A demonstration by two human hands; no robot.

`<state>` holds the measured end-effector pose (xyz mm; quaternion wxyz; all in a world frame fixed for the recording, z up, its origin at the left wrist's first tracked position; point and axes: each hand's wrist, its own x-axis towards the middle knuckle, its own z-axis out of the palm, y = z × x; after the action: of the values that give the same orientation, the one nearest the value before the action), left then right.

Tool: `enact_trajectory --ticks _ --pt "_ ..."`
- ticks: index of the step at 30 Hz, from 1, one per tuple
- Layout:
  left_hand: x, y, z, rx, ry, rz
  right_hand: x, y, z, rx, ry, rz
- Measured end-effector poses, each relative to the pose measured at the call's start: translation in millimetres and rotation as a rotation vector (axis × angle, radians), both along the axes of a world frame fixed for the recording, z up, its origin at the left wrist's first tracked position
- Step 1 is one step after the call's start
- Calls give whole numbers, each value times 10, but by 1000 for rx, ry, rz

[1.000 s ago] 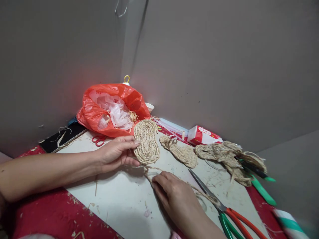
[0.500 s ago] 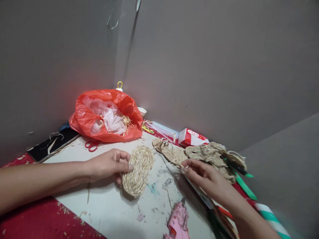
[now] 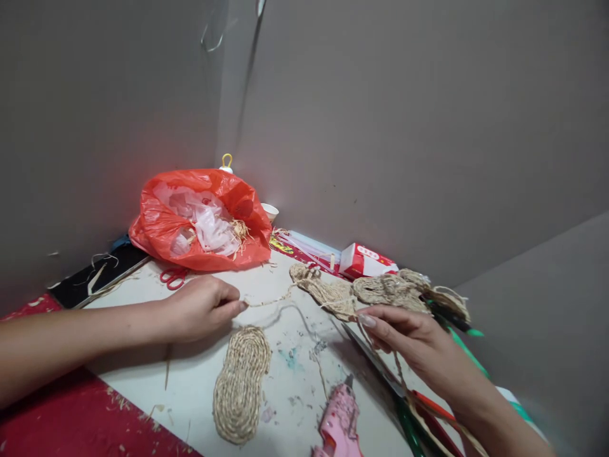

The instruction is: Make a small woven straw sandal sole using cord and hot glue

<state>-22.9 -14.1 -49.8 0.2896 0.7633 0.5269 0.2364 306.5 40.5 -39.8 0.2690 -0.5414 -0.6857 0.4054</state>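
Observation:
My left hand [image 3: 207, 311] is closed in a pinch on the end of a thin straw cord [image 3: 269, 299]. The cord runs right toward a small woven straw piece [image 3: 328, 293]. Beside that piece, my right hand [image 3: 409, 333] pinches a straw strand at its edge, and strands hang down below the fingers. An oval woven straw sole [image 3: 242, 384] lies flat on the white board [image 3: 295, 330], below my left hand and apart from it. Under my right hand rests a long-bladed pair of scissors [image 3: 375, 362] with its lower part partly covered.
A pink glue gun [image 3: 340, 419] lies at the front. Behind stand a red plastic bag [image 3: 204, 219] with straw scraps and a red-white box [image 3: 366, 260]. Red-handled scissors [image 3: 174, 277] and a dark flat device [image 3: 99, 276] are at left; more woven straw pieces [image 3: 392, 291] lie right.
My left hand has let go of the woven sole, which now lies nearer the front on the board, and has taken the cord's end. My right hand has shifted slightly right.

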Motion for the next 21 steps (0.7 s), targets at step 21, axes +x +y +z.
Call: enact_trajectory --ticks 21 --pt "260 516 422 -11 -505 -82 -365 -175 -156 532 -270 401"
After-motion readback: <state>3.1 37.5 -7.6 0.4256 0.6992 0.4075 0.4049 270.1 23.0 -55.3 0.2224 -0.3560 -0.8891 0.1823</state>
